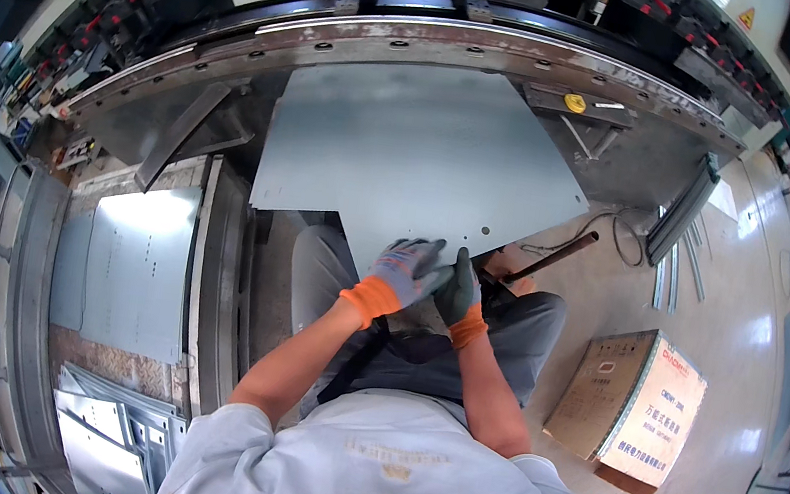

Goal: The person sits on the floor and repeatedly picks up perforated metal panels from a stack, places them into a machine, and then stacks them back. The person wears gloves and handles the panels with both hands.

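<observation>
Both gloved hands, left hand (404, 271) and right hand (457, 291), pinch the near edge of a grey metal sheet (417, 159) in a closed grip; it lies under the press brake (423, 44). A cardboard box (635, 407) stands on the floor to the right.

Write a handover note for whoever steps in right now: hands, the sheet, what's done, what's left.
Left hand: gloved, fingers on the near corner of the metal sheet.
Right hand: gloved, gripping the same corner beside the left.
Sheet: lies flat, far edge reaching under the machine's long bar, near corner over the person's lap.
Nearby: a stack of flat sheets on the left, a cardboard box on the floor at right, a pipe by the right knee.
Done: sheet is up at the machine, both hands on it.
Left: no bend shows in it yet; whether it sits fully in place cannot be told.
</observation>
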`<control>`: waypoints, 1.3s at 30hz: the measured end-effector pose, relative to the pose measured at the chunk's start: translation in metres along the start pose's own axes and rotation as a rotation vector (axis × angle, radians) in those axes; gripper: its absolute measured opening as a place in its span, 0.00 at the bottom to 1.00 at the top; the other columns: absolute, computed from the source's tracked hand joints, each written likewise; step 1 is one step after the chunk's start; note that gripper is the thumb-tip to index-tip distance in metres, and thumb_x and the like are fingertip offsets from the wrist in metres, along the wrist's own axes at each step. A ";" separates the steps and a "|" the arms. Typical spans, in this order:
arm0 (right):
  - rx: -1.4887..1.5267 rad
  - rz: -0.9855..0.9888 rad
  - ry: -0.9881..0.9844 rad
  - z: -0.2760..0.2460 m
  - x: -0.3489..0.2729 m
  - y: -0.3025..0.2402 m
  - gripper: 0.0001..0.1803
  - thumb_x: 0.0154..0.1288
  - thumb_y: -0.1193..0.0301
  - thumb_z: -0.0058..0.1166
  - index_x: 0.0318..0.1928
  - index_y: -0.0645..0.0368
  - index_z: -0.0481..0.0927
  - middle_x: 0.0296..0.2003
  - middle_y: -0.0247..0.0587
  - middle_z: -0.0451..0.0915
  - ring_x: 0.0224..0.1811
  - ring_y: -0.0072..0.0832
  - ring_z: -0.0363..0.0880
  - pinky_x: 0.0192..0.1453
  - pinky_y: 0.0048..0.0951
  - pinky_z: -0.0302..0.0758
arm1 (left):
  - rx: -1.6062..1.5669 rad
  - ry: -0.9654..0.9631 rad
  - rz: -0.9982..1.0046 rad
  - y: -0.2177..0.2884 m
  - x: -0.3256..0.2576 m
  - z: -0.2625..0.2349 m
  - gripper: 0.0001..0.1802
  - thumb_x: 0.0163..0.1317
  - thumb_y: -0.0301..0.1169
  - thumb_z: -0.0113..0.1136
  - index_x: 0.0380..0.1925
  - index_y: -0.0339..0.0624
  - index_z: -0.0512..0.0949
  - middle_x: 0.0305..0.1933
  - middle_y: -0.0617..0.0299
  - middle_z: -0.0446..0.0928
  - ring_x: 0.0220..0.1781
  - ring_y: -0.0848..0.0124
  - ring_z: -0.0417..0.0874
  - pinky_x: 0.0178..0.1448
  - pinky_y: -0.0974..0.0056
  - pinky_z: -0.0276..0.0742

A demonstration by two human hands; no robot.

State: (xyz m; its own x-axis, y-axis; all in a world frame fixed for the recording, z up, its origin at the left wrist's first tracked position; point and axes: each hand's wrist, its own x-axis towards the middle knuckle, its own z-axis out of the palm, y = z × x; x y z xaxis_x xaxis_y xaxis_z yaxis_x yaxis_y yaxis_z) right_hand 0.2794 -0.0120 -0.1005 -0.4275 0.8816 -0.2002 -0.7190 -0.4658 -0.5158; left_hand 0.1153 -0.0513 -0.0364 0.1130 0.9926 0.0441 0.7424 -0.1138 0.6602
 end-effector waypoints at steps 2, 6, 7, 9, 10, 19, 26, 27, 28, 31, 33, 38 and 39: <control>-0.054 -0.121 0.130 -0.007 -0.002 0.001 0.16 0.74 0.70 0.58 0.59 0.57 0.77 0.52 0.39 0.83 0.53 0.31 0.83 0.53 0.37 0.83 | -0.340 0.301 0.028 -0.005 -0.003 0.006 0.30 0.65 0.26 0.64 0.69 0.44 0.72 0.66 0.49 0.77 0.66 0.57 0.80 0.67 0.59 0.75; -0.192 -0.276 0.331 -0.005 0.005 -0.001 0.17 0.68 0.77 0.63 0.56 0.61 0.80 0.48 0.36 0.83 0.46 0.26 0.82 0.49 0.31 0.81 | -0.336 0.782 -0.225 -0.038 -0.007 -0.032 0.29 0.66 0.25 0.64 0.68 0.43 0.72 0.66 0.53 0.77 0.62 0.62 0.81 0.65 0.60 0.75; -0.235 -0.317 0.335 -0.007 0.005 -0.005 0.17 0.67 0.77 0.64 0.56 0.62 0.80 0.46 0.36 0.83 0.45 0.25 0.82 0.49 0.30 0.80 | -0.743 0.905 -0.328 -0.064 -0.007 -0.039 0.30 0.68 0.36 0.66 0.68 0.44 0.71 0.68 0.54 0.74 0.56 0.62 0.81 0.61 0.58 0.77; -0.222 -0.439 0.336 0.030 -0.011 -0.032 0.19 0.64 0.78 0.66 0.55 0.64 0.80 0.42 0.36 0.83 0.41 0.25 0.82 0.46 0.26 0.79 | -1.356 0.857 -0.581 -0.072 -0.019 -0.067 0.25 0.73 0.44 0.60 0.64 0.43 0.74 0.56 0.57 0.80 0.54 0.64 0.80 0.58 0.62 0.77; -0.140 -0.457 0.357 0.036 -0.015 -0.045 0.15 0.67 0.77 0.63 0.53 0.66 0.82 0.43 0.38 0.84 0.43 0.27 0.83 0.49 0.30 0.79 | -1.389 0.726 -0.651 -0.035 -0.020 -0.076 0.28 0.72 0.53 0.57 0.59 0.45 0.76 0.50 0.59 0.81 0.46 0.66 0.81 0.50 0.61 0.80; -0.929 -0.761 0.249 0.018 -0.058 -0.111 0.15 0.65 0.74 0.57 0.51 0.61 0.86 0.46 0.49 0.85 0.43 0.40 0.86 0.49 0.34 0.81 | -1.719 0.454 -0.335 0.040 0.003 -0.046 0.29 0.73 0.51 0.54 0.64 0.44 0.69 0.55 0.58 0.80 0.51 0.61 0.84 0.48 0.56 0.83; -0.901 -0.575 0.079 0.042 -0.079 -0.160 0.17 0.61 0.71 0.59 0.50 0.63 0.83 0.43 0.46 0.85 0.43 0.37 0.86 0.46 0.36 0.82 | -1.862 0.419 -0.194 -0.021 -0.050 -0.064 0.32 0.72 0.50 0.55 0.69 0.44 0.66 0.66 0.56 0.74 0.66 0.57 0.76 0.64 0.47 0.76; -0.805 -0.475 0.006 0.039 -0.065 -0.171 0.18 0.61 0.72 0.60 0.51 0.62 0.82 0.46 0.48 0.85 0.44 0.39 0.85 0.48 0.38 0.81 | -1.893 0.370 -0.217 -0.021 -0.056 -0.078 0.32 0.72 0.50 0.55 0.69 0.44 0.67 0.67 0.56 0.73 0.67 0.57 0.75 0.64 0.45 0.75; -0.705 -0.376 -0.070 0.045 -0.049 -0.179 0.18 0.60 0.73 0.61 0.52 0.61 0.82 0.48 0.50 0.85 0.46 0.41 0.85 0.50 0.39 0.81 | -1.909 0.346 -0.170 -0.027 -0.060 -0.088 0.29 0.71 0.44 0.57 0.66 0.42 0.69 0.61 0.55 0.78 0.62 0.56 0.81 0.57 0.47 0.81; -0.490 -0.214 -0.183 0.077 0.000 -0.192 0.15 0.66 0.72 0.58 0.52 0.64 0.81 0.48 0.46 0.85 0.47 0.35 0.85 0.52 0.36 0.81 | -1.770 0.402 -0.160 -0.025 -0.064 -0.111 0.24 0.70 0.31 0.55 0.64 0.39 0.69 0.55 0.52 0.81 0.48 0.57 0.87 0.46 0.57 0.86; -0.566 -0.299 -0.213 0.062 0.049 -0.188 0.17 0.70 0.69 0.57 0.54 0.67 0.80 0.47 0.43 0.85 0.47 0.32 0.85 0.52 0.34 0.83 | -1.697 0.447 -0.155 -0.022 -0.057 -0.120 0.22 0.69 0.28 0.55 0.62 0.37 0.70 0.52 0.52 0.82 0.47 0.58 0.88 0.46 0.57 0.88; -0.214 -0.010 -0.296 0.061 0.138 -0.216 0.23 0.73 0.58 0.54 0.58 0.63 0.79 0.50 0.43 0.84 0.49 0.35 0.85 0.51 0.36 0.84 | -1.696 0.434 -0.147 -0.022 -0.015 -0.116 0.18 0.70 0.27 0.55 0.59 0.38 0.74 0.52 0.53 0.83 0.53 0.58 0.87 0.53 0.52 0.89; -0.080 0.075 -0.254 0.067 0.140 -0.212 0.25 0.74 0.55 0.52 0.59 0.63 0.79 0.51 0.43 0.84 0.50 0.36 0.85 0.52 0.37 0.84 | -1.713 0.441 -0.196 -0.016 -0.011 -0.115 0.17 0.70 0.26 0.55 0.59 0.39 0.75 0.52 0.53 0.83 0.54 0.58 0.87 0.55 0.51 0.90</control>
State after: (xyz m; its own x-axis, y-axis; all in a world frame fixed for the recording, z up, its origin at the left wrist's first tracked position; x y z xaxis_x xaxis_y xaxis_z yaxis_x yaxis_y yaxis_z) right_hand 0.3350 0.2046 0.0368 -0.6089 0.7927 -0.0305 -0.6389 -0.5129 -0.5734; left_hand 0.0263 -0.0552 0.0386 -0.2664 0.9543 -0.1356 -0.7630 -0.1228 0.6347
